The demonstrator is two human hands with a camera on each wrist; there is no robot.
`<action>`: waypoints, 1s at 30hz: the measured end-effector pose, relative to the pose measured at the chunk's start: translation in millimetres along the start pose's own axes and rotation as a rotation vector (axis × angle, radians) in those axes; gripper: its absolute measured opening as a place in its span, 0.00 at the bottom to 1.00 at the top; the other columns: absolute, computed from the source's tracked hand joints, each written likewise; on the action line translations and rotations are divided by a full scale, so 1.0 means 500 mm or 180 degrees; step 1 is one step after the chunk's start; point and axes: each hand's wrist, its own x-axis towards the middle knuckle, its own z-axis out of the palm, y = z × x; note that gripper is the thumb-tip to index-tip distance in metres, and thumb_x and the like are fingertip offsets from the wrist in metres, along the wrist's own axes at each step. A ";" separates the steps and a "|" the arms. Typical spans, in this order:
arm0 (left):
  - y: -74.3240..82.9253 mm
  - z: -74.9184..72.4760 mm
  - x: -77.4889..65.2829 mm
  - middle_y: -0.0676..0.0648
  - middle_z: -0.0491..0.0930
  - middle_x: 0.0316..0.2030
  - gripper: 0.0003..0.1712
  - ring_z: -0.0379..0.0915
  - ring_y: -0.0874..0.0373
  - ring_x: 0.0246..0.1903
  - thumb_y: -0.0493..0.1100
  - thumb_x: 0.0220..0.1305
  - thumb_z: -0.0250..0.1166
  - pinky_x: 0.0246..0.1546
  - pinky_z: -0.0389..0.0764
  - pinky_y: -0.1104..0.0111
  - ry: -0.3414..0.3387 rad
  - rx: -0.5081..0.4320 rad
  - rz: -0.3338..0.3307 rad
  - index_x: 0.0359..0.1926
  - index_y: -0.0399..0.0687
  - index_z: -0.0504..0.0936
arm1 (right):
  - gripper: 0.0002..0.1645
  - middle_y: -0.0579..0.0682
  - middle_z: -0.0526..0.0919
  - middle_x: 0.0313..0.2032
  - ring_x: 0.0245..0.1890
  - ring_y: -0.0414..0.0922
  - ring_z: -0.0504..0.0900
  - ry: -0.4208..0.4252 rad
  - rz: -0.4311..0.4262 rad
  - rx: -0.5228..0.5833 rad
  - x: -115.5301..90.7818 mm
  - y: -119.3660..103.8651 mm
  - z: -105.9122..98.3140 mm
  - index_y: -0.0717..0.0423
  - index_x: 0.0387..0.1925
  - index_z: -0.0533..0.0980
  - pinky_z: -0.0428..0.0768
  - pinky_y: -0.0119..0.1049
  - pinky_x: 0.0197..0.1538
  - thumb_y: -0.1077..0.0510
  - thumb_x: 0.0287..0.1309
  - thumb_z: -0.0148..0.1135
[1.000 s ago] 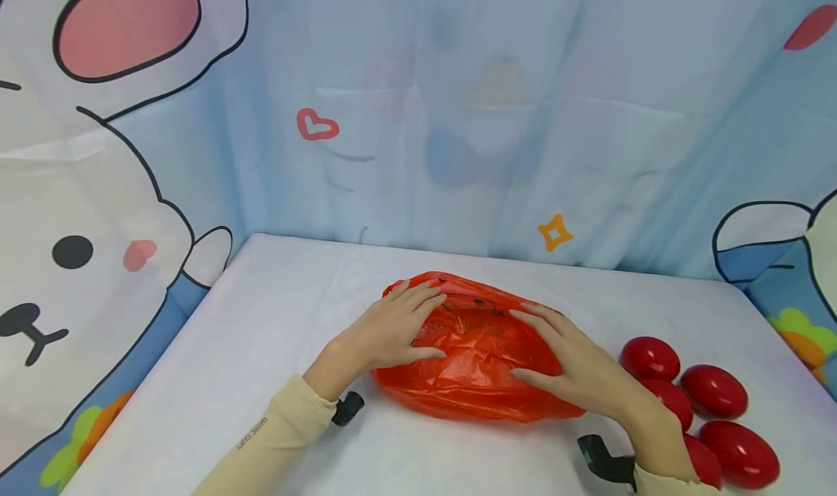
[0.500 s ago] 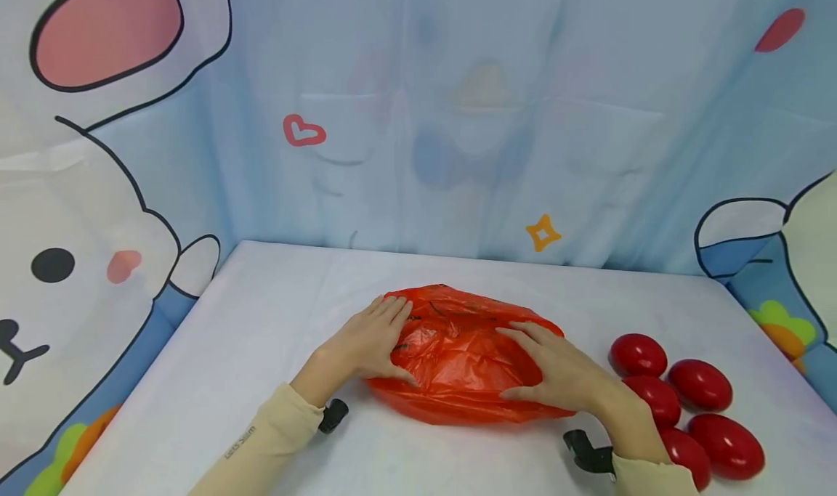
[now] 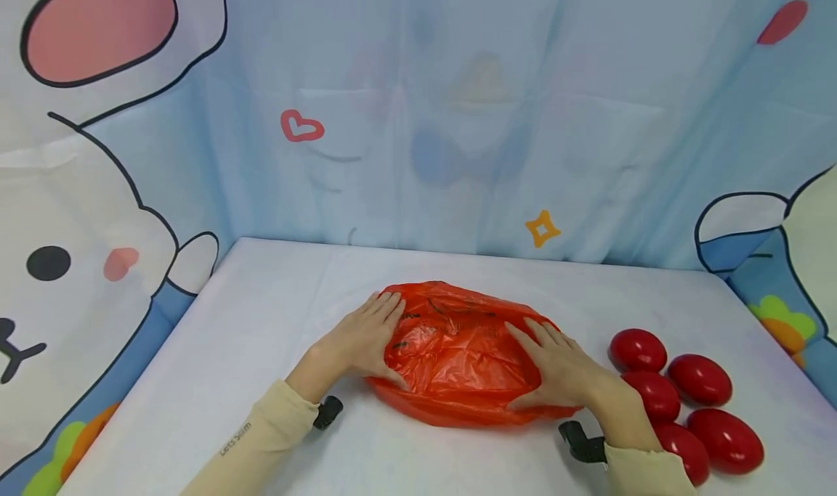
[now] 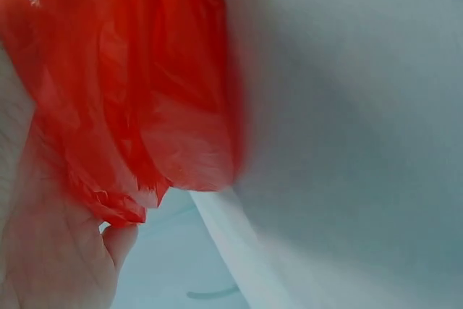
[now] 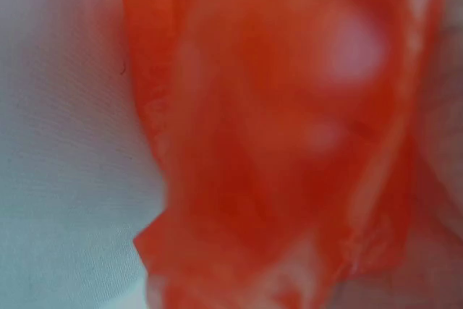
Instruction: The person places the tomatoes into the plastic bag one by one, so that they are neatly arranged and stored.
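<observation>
A crinkled red plastic bag [image 3: 464, 365] with dark print lies puffed up in the middle of the white table. My left hand [image 3: 366, 340] rests on its left side, fingers extended and thumb toward the front. On the right side rests my right hand [image 3: 565, 372], its fingers spread over the plastic. Close up in the left wrist view, the bag [image 4: 123, 85] bulges against the palm [image 4: 51, 236]. The bag [image 5: 253, 142] nearly fills the blurred right wrist view, next to a strip of the hand [image 5: 443, 128]. What the bag contains is hidden.
Several glossy red egg-shaped things [image 3: 700, 380] lie grouped right of the right hand, some close to that forearm. Behind the white table [image 3: 294, 285] hangs a blue cartoon curtain [image 3: 471, 118]. A black wrist camera [image 3: 582, 441] juts out beneath the right wrist.
My left hand has moved left and slightly down to the bag's left side. My right hand has shifted a little along the right side. The head view has shifted slightly.
</observation>
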 end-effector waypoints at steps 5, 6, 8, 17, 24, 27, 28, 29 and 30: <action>-0.014 0.006 -0.011 0.33 0.56 0.79 0.68 0.49 0.40 0.80 0.71 0.53 0.76 0.80 0.49 0.52 0.0000 -0.0091 -0.0028 0.78 0.29 0.58 | 0.73 0.74 0.56 0.76 0.73 0.75 0.54 -0.0099 0.0138 -0.0005 -0.002 0.002 -0.002 0.65 0.79 0.57 0.55 0.77 0.70 0.36 0.41 0.84; -0.018 0.006 -0.014 0.34 0.57 0.79 0.67 0.50 0.40 0.80 0.69 0.54 0.76 0.80 0.49 0.52 0.0003 -0.0104 -0.0035 0.78 0.29 0.59 | 0.73 0.73 0.56 0.76 0.74 0.74 0.54 -0.0107 0.0169 0.0000 -0.001 0.003 -0.001 0.65 0.79 0.56 0.55 0.76 0.71 0.36 0.41 0.84; -0.024 0.005 -0.016 0.33 0.58 0.79 0.65 0.51 0.40 0.79 0.67 0.56 0.77 0.80 0.50 0.52 0.0015 -0.0163 -0.0032 0.78 0.29 0.59 | 0.73 0.73 0.57 0.76 0.74 0.73 0.54 -0.0105 0.0224 0.0001 -0.001 0.005 0.000 0.66 0.79 0.56 0.54 0.76 0.72 0.37 0.42 0.84; -0.029 0.023 -0.011 0.34 0.59 0.78 0.62 0.53 0.41 0.79 0.66 0.58 0.75 0.80 0.52 0.53 0.0012 -0.0495 -0.0063 0.78 0.31 0.60 | 0.71 0.73 0.59 0.75 0.74 0.73 0.56 -0.0079 0.0226 -0.0020 -0.014 0.024 0.007 0.70 0.78 0.56 0.54 0.75 0.72 0.39 0.45 0.83; -0.027 0.033 -0.013 0.36 0.61 0.77 0.61 0.55 0.41 0.78 0.65 0.58 0.75 0.78 0.58 0.50 -0.0026 -0.0779 -0.0178 0.78 0.33 0.61 | 0.68 0.73 0.61 0.74 0.73 0.73 0.59 -0.0090 0.0202 0.0066 -0.015 0.036 0.019 0.71 0.77 0.58 0.59 0.75 0.70 0.41 0.46 0.84; -0.028 0.029 -0.019 0.36 0.62 0.77 0.61 0.55 0.41 0.78 0.65 0.57 0.76 0.77 0.59 0.49 -0.0009 -0.0747 -0.0200 0.78 0.33 0.61 | 0.69 0.72 0.61 0.74 0.73 0.73 0.59 -0.0078 0.0178 0.0112 -0.013 0.036 0.025 0.70 0.77 0.57 0.61 0.75 0.69 0.41 0.46 0.84; -0.028 0.028 -0.021 0.36 0.62 0.77 0.60 0.56 0.41 0.78 0.65 0.57 0.76 0.77 0.59 0.49 0.0012 -0.0732 -0.0200 0.78 0.33 0.61 | 0.69 0.72 0.61 0.74 0.73 0.73 0.59 -0.0057 0.0168 0.0109 -0.012 0.036 0.025 0.70 0.77 0.57 0.61 0.75 0.69 0.41 0.46 0.84; -0.029 0.026 -0.022 0.35 0.62 0.77 0.60 0.56 0.41 0.78 0.65 0.57 0.76 0.77 0.59 0.49 0.0030 -0.0720 -0.0203 0.78 0.33 0.62 | 0.70 0.72 0.61 0.74 0.72 0.73 0.59 -0.0036 0.0156 0.0098 -0.012 0.037 0.024 0.70 0.77 0.57 0.62 0.75 0.69 0.41 0.45 0.84; -0.029 0.024 -0.023 0.35 0.62 0.77 0.60 0.56 0.41 0.77 0.64 0.57 0.76 0.77 0.59 0.50 0.0051 -0.0710 -0.0198 0.78 0.33 0.62 | 0.70 0.72 0.61 0.74 0.72 0.73 0.59 -0.0021 0.0156 0.0097 -0.012 0.037 0.023 0.69 0.77 0.57 0.62 0.75 0.68 0.41 0.45 0.84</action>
